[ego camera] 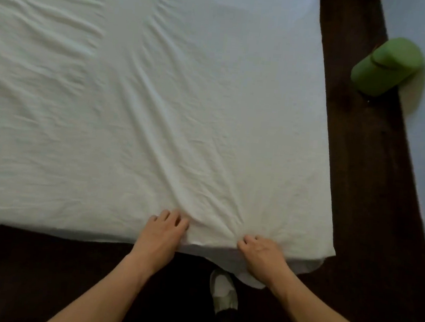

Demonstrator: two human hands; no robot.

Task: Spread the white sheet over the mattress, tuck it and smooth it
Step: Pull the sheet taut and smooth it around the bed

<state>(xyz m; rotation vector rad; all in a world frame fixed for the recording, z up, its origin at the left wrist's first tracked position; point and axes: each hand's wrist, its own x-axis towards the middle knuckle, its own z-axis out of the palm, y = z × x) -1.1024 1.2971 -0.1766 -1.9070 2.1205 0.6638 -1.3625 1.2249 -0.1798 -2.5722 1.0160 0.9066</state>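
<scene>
Right hand (262, 252) fingers bunching white sheet (159, 105) edge, left hand (160, 236) fingers bent on it, grip unclear, mattress hidden beneath

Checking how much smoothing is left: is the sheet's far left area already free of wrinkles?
No, the white sheet shows rows of raised wrinkles across its far left part.

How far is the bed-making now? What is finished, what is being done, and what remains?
Done: the white sheet already lies spread across the whole top in view. In hand: the left hand and the right hand both grip its near edge, and folds fan out from them. Left: cloth hangs loose below the near edge, so tucking is not finished, and the ripples at the far left need smoothing.
</scene>
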